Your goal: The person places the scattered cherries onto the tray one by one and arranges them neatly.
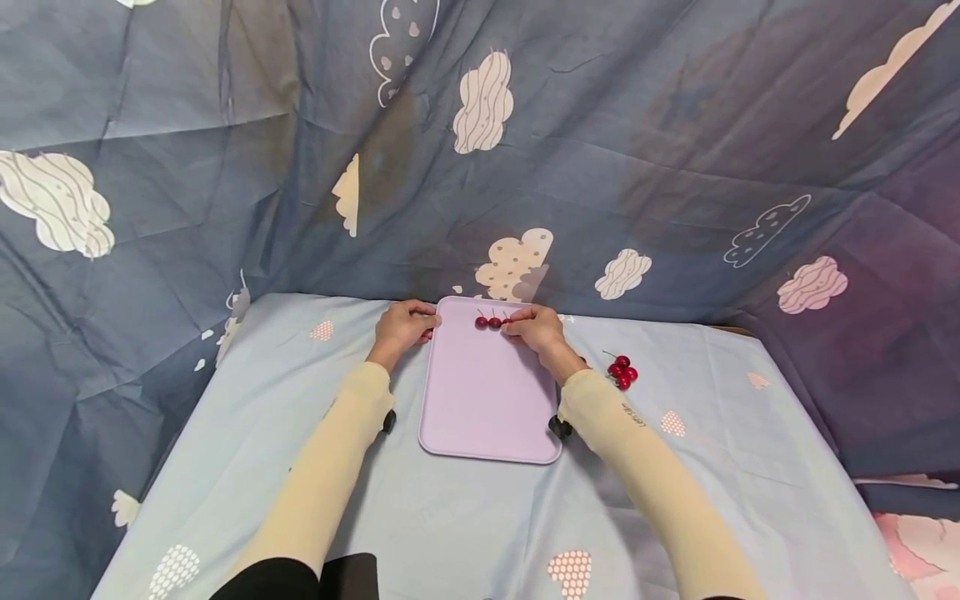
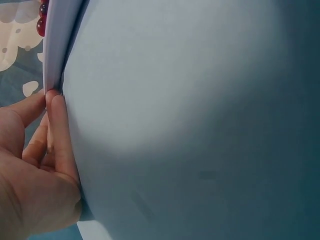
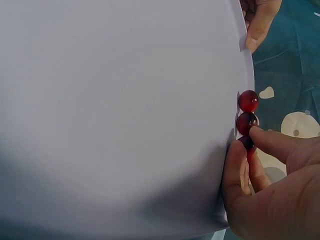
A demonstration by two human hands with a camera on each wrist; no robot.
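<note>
A pale purple tray (image 1: 491,400) lies on the cloth-covered table. My left hand (image 1: 405,325) pinches the rim at its far left corner, thumb on one side and fingers on the other in the left wrist view. Near the far edge of the tray, two red cherries (image 1: 487,322) with stems sit side by side. My right hand (image 1: 536,331) holds a third cherry (image 3: 247,143) between thumb and fingers, against the end of that row. Its fingers cover much of this cherry.
Right of the tray lies a small pile of cherries (image 1: 622,372) with stems on the light blue tablecloth (image 1: 720,467). Another bit of red shows beside my right wrist, mostly hidden. A dark cloud-patterned curtain (image 1: 637,183) hangs behind the table's far edge.
</note>
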